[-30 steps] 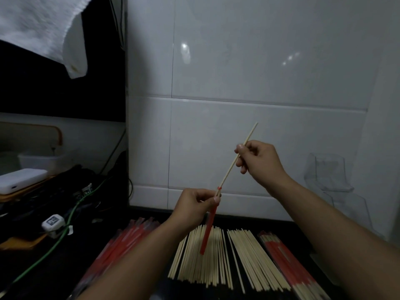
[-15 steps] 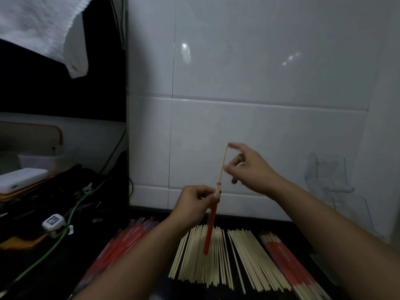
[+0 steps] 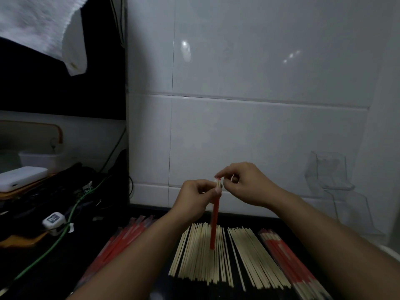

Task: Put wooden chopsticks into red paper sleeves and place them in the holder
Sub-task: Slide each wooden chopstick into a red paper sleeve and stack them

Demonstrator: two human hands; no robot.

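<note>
Dim, underexposed frame. Glossy white wall tiles (image 3: 259, 61) catch small glare spots from an unseen light. Black desk (image 3: 65, 267) lost in shadow. Wide-angle bending at edges; hanging white towel (image 3: 36, 24) slightly blurred.

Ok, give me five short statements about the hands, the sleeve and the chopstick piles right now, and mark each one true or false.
1. The left hand holds the red sleeve near its top. True.
2. The sleeve lies flat on the counter. False: it hangs roughly upright above the bare chopsticks.
3. The right hand pinches at the sleeve's top end, close to the left hand. True.
4. The clear holder by the wall is packed with sleeved chopsticks. False: none can be seen in it.
5. Sleeved chopsticks lie to the right of the bare ones. True.
</note>
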